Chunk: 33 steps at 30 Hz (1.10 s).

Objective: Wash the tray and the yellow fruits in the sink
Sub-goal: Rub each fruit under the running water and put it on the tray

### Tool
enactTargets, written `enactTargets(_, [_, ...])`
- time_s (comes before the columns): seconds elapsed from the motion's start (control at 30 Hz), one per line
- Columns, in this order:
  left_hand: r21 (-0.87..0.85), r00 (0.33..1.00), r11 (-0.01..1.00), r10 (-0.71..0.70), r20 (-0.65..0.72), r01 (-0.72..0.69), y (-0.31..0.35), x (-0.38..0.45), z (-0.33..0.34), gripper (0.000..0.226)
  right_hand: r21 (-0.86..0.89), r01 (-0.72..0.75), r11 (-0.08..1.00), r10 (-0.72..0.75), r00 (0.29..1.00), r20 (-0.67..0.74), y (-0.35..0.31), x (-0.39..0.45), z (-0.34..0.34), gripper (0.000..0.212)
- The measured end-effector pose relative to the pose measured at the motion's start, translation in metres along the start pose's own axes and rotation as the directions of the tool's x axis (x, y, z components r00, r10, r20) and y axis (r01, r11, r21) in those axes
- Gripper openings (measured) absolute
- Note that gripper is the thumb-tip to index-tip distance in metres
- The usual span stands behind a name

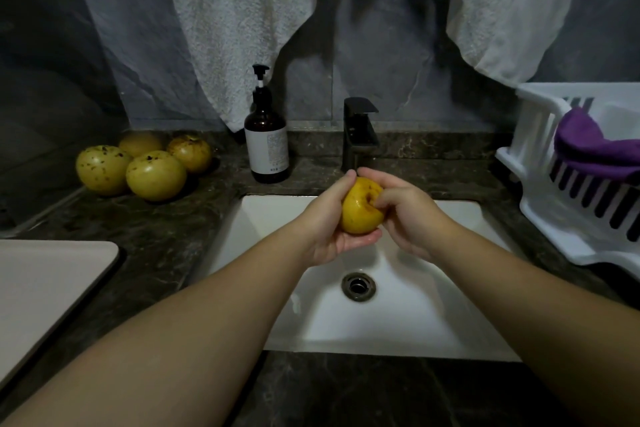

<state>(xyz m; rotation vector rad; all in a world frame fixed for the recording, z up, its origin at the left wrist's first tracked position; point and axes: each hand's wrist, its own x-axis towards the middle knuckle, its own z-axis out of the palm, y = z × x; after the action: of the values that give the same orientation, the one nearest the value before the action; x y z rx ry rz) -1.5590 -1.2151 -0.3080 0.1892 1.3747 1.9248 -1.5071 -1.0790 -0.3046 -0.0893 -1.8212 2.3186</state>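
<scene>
A wet yellow fruit (358,215) is held over the white sink (433,308), just below the dark faucet (358,135). My left hand (329,218) cups it from the left and underneath, fingers curled round it. My right hand (405,215) grips its right side, with the thumb pressed at the stem dimple. Several more yellow fruits (152,175) with dark specks lie on the counter at the left. A pale tray (45,291) lies flat on the counter at the near left edge.
A brown pump bottle (266,146) stands left of the faucet. A white dish rack (571,191) with a purple cloth (595,152) sits on the right. White towels (235,28) hang on the wall behind. The drain (358,286) lies below my hands.
</scene>
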Motion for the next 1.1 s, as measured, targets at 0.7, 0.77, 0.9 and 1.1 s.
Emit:
enactTargets(0.7, [0.089,0.996,0.993,-0.078,0.04,0.075,-0.003,-0.011,0.019,0.05,-0.821,-0.15,0.551,-0.098,0.965,-0.242,0.0,0.012,0.005,0.018])
enactTargets(0.77, [0.116,0.995,0.99,-0.086,0.04,0.081,-0.007,-0.01,0.021,0.049,-0.83,-0.075,0.553,-0.171,0.965,-0.201,0.002,0.01,0.005,0.025])
enactTargets(0.9, [0.008,1.0,1.0,-0.021,-0.01,0.021,-0.007,-0.006,0.018,0.046,-0.849,0.219,0.48,-0.365,0.93,0.033,0.005,0.0,0.011,0.043])
enactTargets(1.1, [-0.138,0.995,0.99,-0.011,-0.097,-0.002,0.006,-0.007,0.009,0.053,-0.374,-0.007,0.927,-0.001,1.0,-0.02,0.006,-0.002,0.009,0.031])
